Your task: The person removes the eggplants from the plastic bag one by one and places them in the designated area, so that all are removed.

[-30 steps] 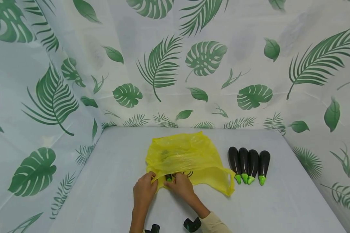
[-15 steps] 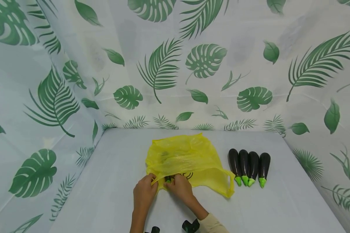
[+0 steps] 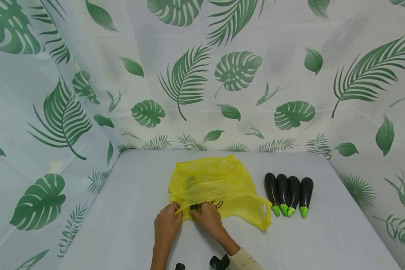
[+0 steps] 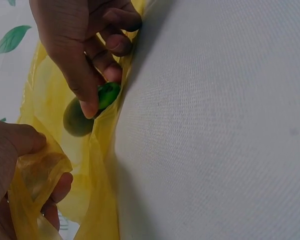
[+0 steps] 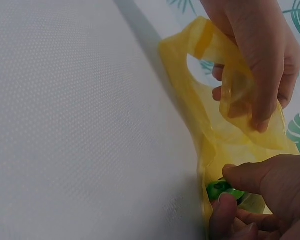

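A yellow plastic bag (image 3: 214, 176) lies on the table with its mouth toward me. My left hand (image 3: 167, 222) pinches the bag's edge by a handle loop (image 5: 235, 90), holding the mouth raised. At the opening, my right hand (image 3: 209, 218) grips the green stem end of an eggplant (image 4: 109, 95) between thumb and fingers. The dark body of that eggplant runs into the bag, partly hidden by plastic. Green also shows beneath the right thumb in the right wrist view. Darker shapes show faintly through the bag's film.
To the right of the bag, several dark eggplants (image 3: 282, 193) lie side by side, green ends toward me. A white cloth covers the table (image 3: 128, 210). Leaf-printed sheets (image 3: 195, 123) hang behind and at both sides.
The eggplant at the bag's mouth has slid slightly deeper, so less of its green end shows. Both hands stay nearly in place. The head view has tipped up slightly.
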`<state>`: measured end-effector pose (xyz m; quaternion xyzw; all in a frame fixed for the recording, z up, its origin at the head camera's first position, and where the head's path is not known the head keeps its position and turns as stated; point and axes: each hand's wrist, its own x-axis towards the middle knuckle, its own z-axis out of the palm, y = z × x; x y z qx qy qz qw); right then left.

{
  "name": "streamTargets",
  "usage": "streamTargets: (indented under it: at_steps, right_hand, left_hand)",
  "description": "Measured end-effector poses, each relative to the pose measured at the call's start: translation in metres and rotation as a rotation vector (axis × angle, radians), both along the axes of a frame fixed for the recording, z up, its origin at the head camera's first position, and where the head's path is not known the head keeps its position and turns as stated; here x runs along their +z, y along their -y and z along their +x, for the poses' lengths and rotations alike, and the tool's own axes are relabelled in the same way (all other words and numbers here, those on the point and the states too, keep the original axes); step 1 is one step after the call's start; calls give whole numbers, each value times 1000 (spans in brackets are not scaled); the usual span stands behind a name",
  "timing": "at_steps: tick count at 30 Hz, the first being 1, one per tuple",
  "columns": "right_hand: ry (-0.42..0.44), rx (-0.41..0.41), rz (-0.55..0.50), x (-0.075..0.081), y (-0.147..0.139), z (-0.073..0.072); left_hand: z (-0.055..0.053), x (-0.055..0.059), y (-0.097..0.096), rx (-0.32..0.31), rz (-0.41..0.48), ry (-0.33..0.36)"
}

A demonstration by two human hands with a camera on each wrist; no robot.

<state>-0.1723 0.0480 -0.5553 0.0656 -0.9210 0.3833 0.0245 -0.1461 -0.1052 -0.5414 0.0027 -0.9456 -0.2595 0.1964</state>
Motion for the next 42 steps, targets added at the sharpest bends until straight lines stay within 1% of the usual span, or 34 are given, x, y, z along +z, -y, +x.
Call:
streamTargets:
  at_steps: [4,8,11,14,17,22,27,33,35,38,42]
  right_hand:
    - [-9,19,3,0,1,-1]
    - [-58,37,27,-1,2,-3]
    - [-101,36,61,0,4,-3]
    - [-121,20,98,0,5,-3]
    - [-100,0,99,-2,6,-4]
    - [-48,-18,55,-4,5,-5]
    - [-8,19,-20,-1,2,-3]
    - [16,70,-116,3,-3,-2]
    - [46,81,-146,3,-5,-2]
    - [114,97,-199,4,-8,-1]
    - [190,116,-276,8,-14,0]
  left_hand:
    - [0,0,1,1,-1,-3]
    - [1,0,2,-1,-1,-1]
    - [2,0,3,0,1,-3]
    - [2,0,3,-3,4,5]
    - [3,0,2,-4,9,8]
    - [2,-1,2,-2,6,-8]
    - [1,-2,3,-5,-13,-20]
    - [1,-5,3,-12,-19,-31]
    - [1,-5,3,-13,-19,-30]
    - [1,-4,2,-15,-22,-26]
    - [1,-2,2,-19,-17,-26]
